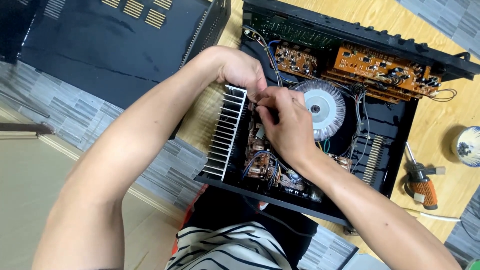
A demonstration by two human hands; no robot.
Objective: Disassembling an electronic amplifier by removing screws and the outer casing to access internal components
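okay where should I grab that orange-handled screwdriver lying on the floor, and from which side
Grip the orange-handled screwdriver around its thick ribbed orange handle, coming from above. It lies flat on the wooden floor right of the open amplifier, handle toward you, thin shaft pointing away.

black chassis (400, 145), orange circuit boards (380, 65), silver heatsink (225, 132)

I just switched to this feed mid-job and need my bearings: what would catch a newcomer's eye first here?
Both hands, the left hand and the right hand, meet fingertip to fingertip in the middle of an opened black amplifier case, just beside its finned metal heat sink. Right of them sits a big round silver transformer, with orange circuit boards along the far edge. An orange-handled tool lies on the wooden table to the right.
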